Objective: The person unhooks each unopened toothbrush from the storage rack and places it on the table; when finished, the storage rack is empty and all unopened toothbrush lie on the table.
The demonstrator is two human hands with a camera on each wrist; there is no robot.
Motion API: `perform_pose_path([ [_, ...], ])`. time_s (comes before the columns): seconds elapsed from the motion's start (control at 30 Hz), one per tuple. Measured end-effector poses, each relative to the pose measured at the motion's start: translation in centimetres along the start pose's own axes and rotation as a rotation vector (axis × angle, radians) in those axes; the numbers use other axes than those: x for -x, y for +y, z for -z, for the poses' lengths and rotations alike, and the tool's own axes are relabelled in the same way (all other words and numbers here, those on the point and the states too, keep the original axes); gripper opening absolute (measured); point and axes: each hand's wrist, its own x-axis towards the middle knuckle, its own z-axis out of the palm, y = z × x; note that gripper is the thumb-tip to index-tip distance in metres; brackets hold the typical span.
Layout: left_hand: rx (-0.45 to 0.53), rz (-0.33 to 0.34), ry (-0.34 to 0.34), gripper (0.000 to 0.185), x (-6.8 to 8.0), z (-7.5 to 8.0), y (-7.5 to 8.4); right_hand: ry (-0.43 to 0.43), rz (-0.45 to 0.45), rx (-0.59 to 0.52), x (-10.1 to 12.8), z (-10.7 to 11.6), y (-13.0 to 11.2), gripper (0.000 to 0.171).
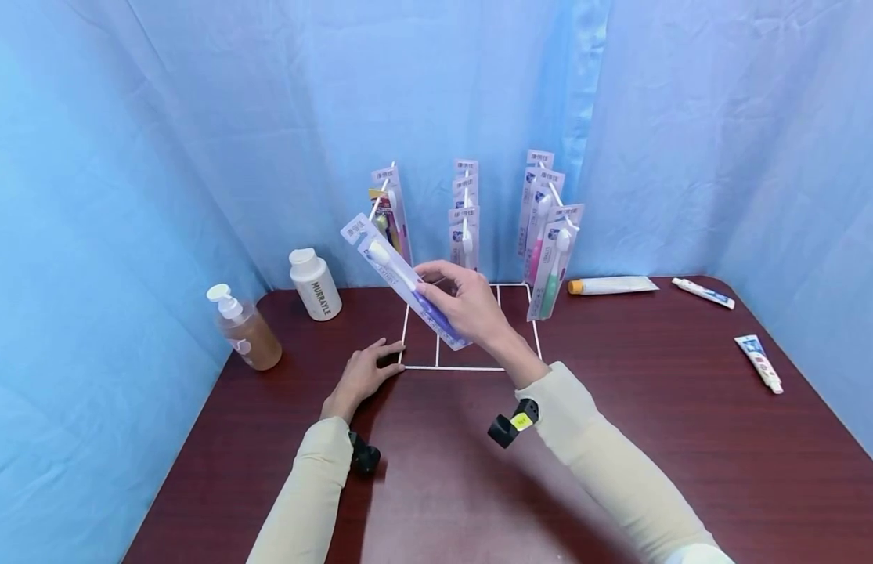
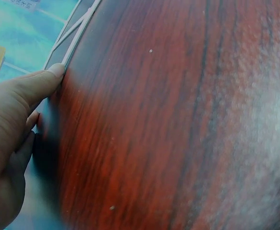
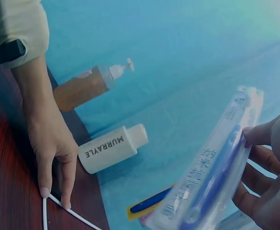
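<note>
Nearest to me on the table (image 1: 436, 486), my left hand (image 1: 364, 373) rests at the near left corner of the white wire rack (image 1: 422, 367), thumb and fingers extended against the wire with a gap between them. My right hand (image 1: 467, 304), raised above the rack base, is closed to a pinch on 1 packaged toothbrush (image 1: 405, 278), thumb on its face.

Governing relation: the pack lies to the left of my right hand, in the air, its long axis sloping from upper left to lower right. Its bristle end points toward the left row, where a red-and-yellow pack (image 1: 384, 213) and 1 pale pack (image 1: 403, 227) hang. My right hand is nearer those rows than my left. Contact between held pack and row: cannot tell.

Farther on, the middle row (image 1: 464, 219) and right row (image 1: 549, 262) show 3 packs each. A pump bottle (image 1: 256, 338) and a white bottle (image 1: 318, 288) stand at left; 3 tubes (image 1: 619, 285) lie at right. A blue curtain (image 1: 690, 117) closes the back.

View differences: the right wrist view shows my fingers behind the pack, hidden from the head view; the left wrist view shows my thumb touching the wire. Only the head view shows all 3 rows.
</note>
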Motion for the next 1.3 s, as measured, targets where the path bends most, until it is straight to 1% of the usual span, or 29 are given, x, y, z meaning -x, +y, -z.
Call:
perform_pose_path([
  [0.17, 0.002, -0.003, 0.006, 0.046, 0.0, -0.1, 0.0, -0.038, -0.007, -0.042, 0.6, 0.4, -0.4, 0.022],
  [0.33, -0.016, 0.001, 0.008, 0.045, -0.1, -0.1, 0.1, -0.066, -0.025, -0.059, 1.8, 1.1, -0.6, 0.019],
  [0.5, -0.015, 0.019, 0.000, 0.045, -0.1, 0.0, 0.2, -0.098, -0.077, -0.062, 3.5, 1.7, 0.1, 0.016],
  [0.63, -0.017, 0.026, -0.009, 0.045, 0.0, 0.0, 0.2, -0.161, -0.165, -0.085, 5.3, 1.9, 1.5, 0.015],
  [0.73, -0.018, 0.023, -0.008, 0.045, 0.0, 0.0, 0.3, -0.210, -0.252, -0.146, 6.9, 1.8, 3.0, 0.014],
  [0.8, -0.018, 0.021, -0.006, 0.045, 0.0, -0.1, 0.3, -0.228, -0.311, -0.196, 8.0, 1.6, 4.3, 0.014],
  [0.97, -0.027, 0.020, -0.007, 0.044, 0.0, -0.2, 0.4, -0.224, -0.479, -0.333, 10.5, 1.0, 7.4, 0.017],
  [1.07, -0.032, 0.021, -0.002, 0.044, 0.0, -0.2, 0.5, -0.215, -0.562, -0.374, 11.6, 0.5, 8.8, 0.020],
  [1.17, -0.035, 0.018, 0.004, 0.045, 0.1, -0.1, 0.5, -0.220, -0.600, -0.373, 12.3, -0.2, 9.6, 0.021],
  [1.3, -0.037, 0.019, -0.002, 0.045, 0.1, 0.0, 0.6, -0.251, -0.639, -0.378, 12.8, -1.0, 10.1, 0.021],
])
